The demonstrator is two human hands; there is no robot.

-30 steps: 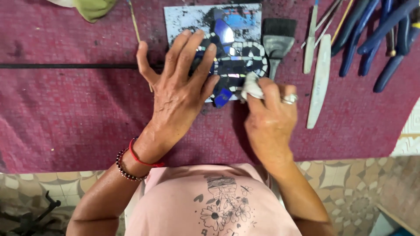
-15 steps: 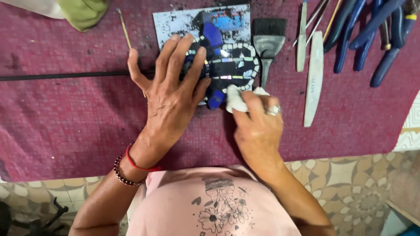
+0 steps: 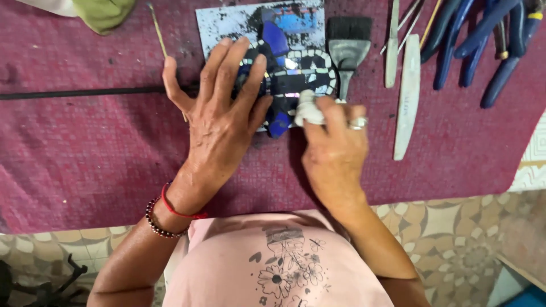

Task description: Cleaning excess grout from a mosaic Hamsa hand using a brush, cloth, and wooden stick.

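A dark mosaic piece (image 3: 296, 71) with blue and mirrored tiles lies on a smeared grey board (image 3: 227, 23) on the maroon cloth. My left hand (image 3: 222, 111) lies flat on the left part of the mosaic, fingers spread, pressing it down. My right hand (image 3: 335, 142) grips a small white rag (image 3: 307, 111) and presses it against the mosaic's lower right edge. A ring shows on the right hand; bead and red thread bracelets circle the left wrist.
A flat black brush (image 3: 348, 42) lies just right of the board. Further right are a pale nail file (image 3: 407, 96), thin metal tools (image 3: 392, 45) and several blue-handled pliers (image 3: 483, 40). A thin stick (image 3: 157, 28) and green cloth (image 3: 102, 11) lie upper left. Tiled floor below.
My right hand with the rag has shifted left and up along the mosaic's lower edge. My left hand stays pressed on the piece.
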